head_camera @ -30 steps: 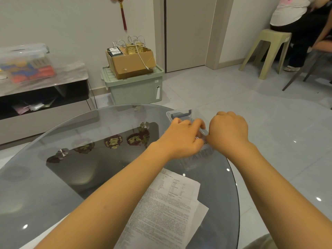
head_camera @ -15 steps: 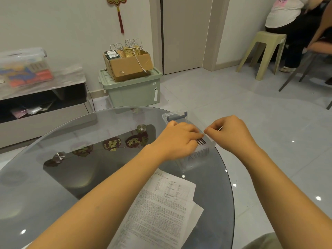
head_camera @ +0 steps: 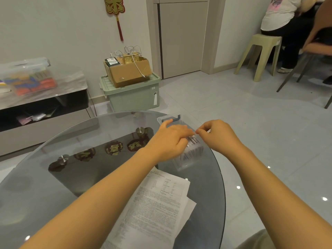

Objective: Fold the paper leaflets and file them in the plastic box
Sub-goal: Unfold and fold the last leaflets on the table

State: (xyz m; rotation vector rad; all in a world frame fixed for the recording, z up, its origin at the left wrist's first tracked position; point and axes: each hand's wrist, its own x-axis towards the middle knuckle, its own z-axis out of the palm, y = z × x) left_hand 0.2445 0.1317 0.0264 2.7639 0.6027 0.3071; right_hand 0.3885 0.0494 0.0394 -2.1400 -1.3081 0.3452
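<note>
On the round glass table (head_camera: 53,177), near its far right edge, stands the clear plastic box (head_camera: 190,155) of folded leaflets (head_camera: 193,141). Since a second ago the right hand (head_camera: 219,135) has drawn off right, fingertips pinched together on something too small to tell; the left hand (head_camera: 170,141) still curls into the leaflets. Print on the flat sheets (head_camera: 158,203) is unreadable

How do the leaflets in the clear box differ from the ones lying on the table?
The boxed leaflets are folded small and stand on edge, packed together; the table leaflets lie flat, unfolded and loosely overlapped. Both hands work at the boxed ones; the table ones are untouched. Both are white printed paper.
</note>
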